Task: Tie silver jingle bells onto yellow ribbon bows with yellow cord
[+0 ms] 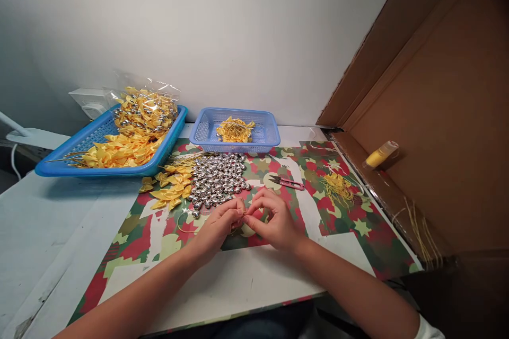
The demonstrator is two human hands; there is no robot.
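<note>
A white desk (47, 233) set against a pale wall carries a camouflage-print mat (350, 233) in red, green and cream, with a brown cardboard panel (449, 116) standing along its right edge. At the back left, a large blue basket (55, 167) holds yellow ribbon bows and a clear bag of finished pieces; beside it a smaller blue basket (266, 132) holds a tangle of yellow thread. A heap of silver bells (218, 177) lies on the mat just in front of the baskets, with loose yellow bows (170, 188) touching its left side. Red thread snips (288, 183) lie to the right of the bells, a bundle of yellow thread scraps (338, 186) farther right, and a yellow thread spool (380, 154) rests against the cardboard. Near the mat's front, the left hand (218, 225) and right hand (274, 220) meet, fingers (248, 217) of both pinched together on a small piece that sits between the fingertips, mostly hidden; what it is cannot be told.
</note>
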